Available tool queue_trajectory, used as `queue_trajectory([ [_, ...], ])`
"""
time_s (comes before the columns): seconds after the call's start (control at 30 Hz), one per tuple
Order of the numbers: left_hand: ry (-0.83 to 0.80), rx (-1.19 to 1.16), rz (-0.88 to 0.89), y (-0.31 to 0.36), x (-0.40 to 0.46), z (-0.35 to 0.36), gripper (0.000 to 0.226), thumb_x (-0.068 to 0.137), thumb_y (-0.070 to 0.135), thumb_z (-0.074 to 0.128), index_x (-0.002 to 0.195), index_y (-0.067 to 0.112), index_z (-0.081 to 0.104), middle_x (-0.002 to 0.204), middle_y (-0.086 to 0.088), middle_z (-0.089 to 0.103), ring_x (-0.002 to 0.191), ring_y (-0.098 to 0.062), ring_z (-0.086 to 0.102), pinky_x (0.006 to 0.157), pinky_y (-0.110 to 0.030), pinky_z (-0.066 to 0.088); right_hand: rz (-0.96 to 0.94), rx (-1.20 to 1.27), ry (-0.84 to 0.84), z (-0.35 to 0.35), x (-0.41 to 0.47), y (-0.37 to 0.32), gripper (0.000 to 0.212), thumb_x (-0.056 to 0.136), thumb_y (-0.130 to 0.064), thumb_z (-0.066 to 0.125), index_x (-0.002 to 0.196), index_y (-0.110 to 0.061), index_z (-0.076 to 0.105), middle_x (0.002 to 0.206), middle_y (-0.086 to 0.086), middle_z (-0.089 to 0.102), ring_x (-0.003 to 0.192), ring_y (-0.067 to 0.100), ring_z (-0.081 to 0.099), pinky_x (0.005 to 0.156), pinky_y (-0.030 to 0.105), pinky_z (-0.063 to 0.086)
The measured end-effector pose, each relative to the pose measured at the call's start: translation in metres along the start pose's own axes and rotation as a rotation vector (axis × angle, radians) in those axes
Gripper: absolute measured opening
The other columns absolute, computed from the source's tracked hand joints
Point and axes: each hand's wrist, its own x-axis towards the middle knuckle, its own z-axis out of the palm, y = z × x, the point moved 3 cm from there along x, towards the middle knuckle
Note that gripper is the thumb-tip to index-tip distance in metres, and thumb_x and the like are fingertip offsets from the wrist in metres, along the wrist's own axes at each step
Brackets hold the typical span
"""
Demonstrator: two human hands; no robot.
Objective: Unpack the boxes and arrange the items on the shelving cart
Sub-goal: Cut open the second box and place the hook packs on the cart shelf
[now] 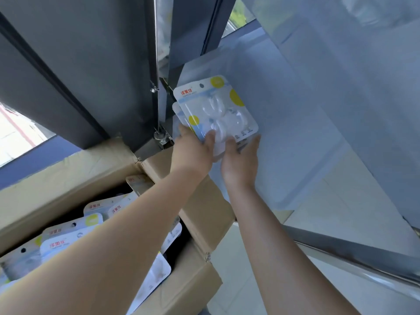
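Together, both hands [216, 151] outstretched around blister packs [216, 110].

Blister packs [216, 110]: glossy clear plastic over printed white card. Box [200, 201]: matt brown corrugated cardboard, rough torn edges. Shelf [295, 110]: smooth pale surface, faint sheen. Upright post [156, 64]: shiny bare metal. Panels [79, 64]: matt grey.

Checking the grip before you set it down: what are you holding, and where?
Both hands, left hand and right hand, hold a small stack of blister packs by its bottom edge.
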Motion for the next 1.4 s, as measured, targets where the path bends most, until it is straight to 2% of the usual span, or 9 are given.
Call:
queue_trajectory([
  [0.07,-0.003,0.019,0.004,0.008,0.006,0.001,0.045,0.097,0.036,0.043,0.129,0.004,0.035,0.128,-0.018,0.041,0.08,-0.018,0.038,0.061,-0.016,0.024,-0.031,0.016,-0.009,0.0,0.002,-0.006,0.045,0.09,-0.01,0.05,0.133,-0.011,0.038,0.099,-0.009,0.061,0.083,0.01,0.053,0.059,-0.001,0.037],
  [0.13,-0.009,0.095,0.033,0.015,0.016,0.002,0.045,0.098,0.034,0.041,0.13,0.003,0.035,0.13,-0.019,0.035,0.074,-0.017,0.034,0.061,-0.014,0.022,-0.033,0.008,0.001,0.006,0.014,-0.011,0.05,0.087,-0.008,0.052,0.134,-0.011,0.038,0.086,-0.016,0.059,0.088,0.016,0.06,0.071,0.01,0.045],
  [0.27,0.022,0.252,0.038,0.027,0.035,0.001,0.046,0.096,0.037,0.045,0.125,0.0,0.045,0.13,-0.019,0.037,0.105,-0.027,0.045,0.08,-0.024,0.033,0.002,0.043,0.042,0.019,0.037,-0.022,0.049,0.075,-0.01,0.055,0.123,-0.017,0.047,0.112,0.003,0.064,0.103,0.024,0.061,0.092,0.038,0.05],
  [0.47,0.065,0.251,-0.013,0.035,0.044,-0.004,0.046,0.092,0.043,0.051,0.118,0.005,0.053,0.13,-0.013,0.037,0.112,-0.032,0.05,0.087,-0.039,0.043,-0.045,0.076,0.002,0.02,0.05,-0.034,0.048,0.079,-0.005,0.056,0.124,-0.016,0.047,0.114,0.001,0.063,0.097,0.017,0.06,0.079,0.024,0.048],
  [0.63,0.091,0.199,0.001,0.031,0.042,-0.004,0.045,0.09,0.043,0.055,0.118,0.008,0.057,0.125,-0.012,0.042,0.103,-0.031,0.056,0.081,-0.035,0.044,-0.062,0.168,0.009,0.015,0.052,-0.042,0.039,0.079,0.002,0.048,0.116,-0.01,0.052,0.096,-0.003,0.062,0.09,0.018,0.059,0.077,0.026,0.048],
  [0.9,0.083,0.18,0.03,0.03,0.048,-0.011,0.039,0.094,0.038,0.051,0.11,0.003,0.057,0.125,-0.012,0.042,0.096,-0.03,0.058,0.074,-0.033,0.044,-0.088,0.179,-0.003,0.022,0.049,-0.04,0.045,0.08,0.002,0.046,0.124,-0.011,0.048,0.112,0.004,0.062,0.097,0.019,0.059,0.086,0.03,0.048],
  [1.07,0.038,0.237,0.095,0.023,0.033,-0.008,0.031,0.097,0.032,0.045,0.107,0.003,0.053,0.122,-0.014,0.041,0.102,-0.032,0.052,0.078,-0.031,0.039,-0.075,0.131,-0.003,0.02,0.039,-0.039,0.037,0.083,0.001,0.043,0.12,-0.005,0.046,0.111,0.009,0.059,0.09,0.022,0.054,0.069,0.022,0.044],
  [1.23,-0.038,0.165,0.216,0.014,0.015,-0.016,0.026,0.097,0.018,0.041,0.073,0.009,0.037,0.097,-0.011,0.047,0.076,-0.023,0.044,0.059,-0.026,0.03,-0.126,0.081,-0.03,0.012,0.006,-0.033,0.055,0.084,-0.007,0.045,0.139,-0.01,0.038,0.134,0.007,0.047,0.121,0.018,0.045,0.094,0.019,0.036],
  [1.4,-0.09,0.255,0.177,-0.043,-0.034,-0.039,0.02,0.094,0.015,0.043,0.075,0.01,0.047,0.082,-0.009,0.053,0.083,-0.032,0.053,0.061,-0.031,0.03,-0.258,-0.063,-0.168,0.016,-0.073,-0.02,0.048,0.09,-0.004,0.044,0.137,-0.007,0.038,0.137,0.006,0.041,0.126,0.015,0.041,0.106,0.026,0.034],
])
